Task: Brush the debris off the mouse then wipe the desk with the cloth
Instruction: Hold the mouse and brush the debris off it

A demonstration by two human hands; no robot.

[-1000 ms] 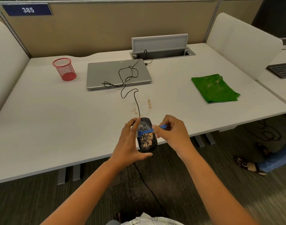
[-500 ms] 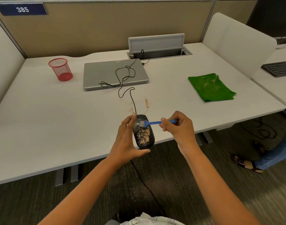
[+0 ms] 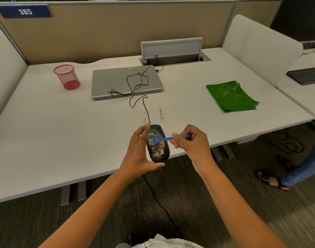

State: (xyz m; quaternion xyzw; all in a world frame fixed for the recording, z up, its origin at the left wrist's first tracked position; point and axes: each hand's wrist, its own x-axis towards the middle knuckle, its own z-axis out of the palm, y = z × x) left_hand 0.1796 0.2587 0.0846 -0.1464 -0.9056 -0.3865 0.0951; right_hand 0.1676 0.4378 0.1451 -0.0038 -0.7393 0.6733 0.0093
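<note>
A black wired mouse point(image 3: 159, 149) speckled with tan debris is held over the desk's front edge. My left hand point(image 3: 139, 153) grips it from the left, thumb under its rear end. My right hand point(image 3: 190, 144) pinches the handle of a small blue brush point(image 3: 162, 139), whose pale bristles lie on the left side of the mouse's back. More debris point(image 3: 161, 114) is scattered on the white desk point(image 3: 54, 131) just beyond the mouse. A folded green cloth point(image 3: 231, 95) lies on the desk to the right.
The mouse cable point(image 3: 137, 86) loops over a shut grey laptop point(image 3: 121, 85) into an open cable hatch point(image 3: 174, 54). A red mesh cup point(image 3: 67, 76) stands back left. A keyboard point(image 3: 306, 75) sits on the neighbouring desk, and a person's sandalled foot point(image 3: 271, 181) is on the floor at right.
The brush has swung from lying across the middle of the mouse to reaching its left side near the buttons. My right hand moved away to the right. The mouse stayed in my left hand.
</note>
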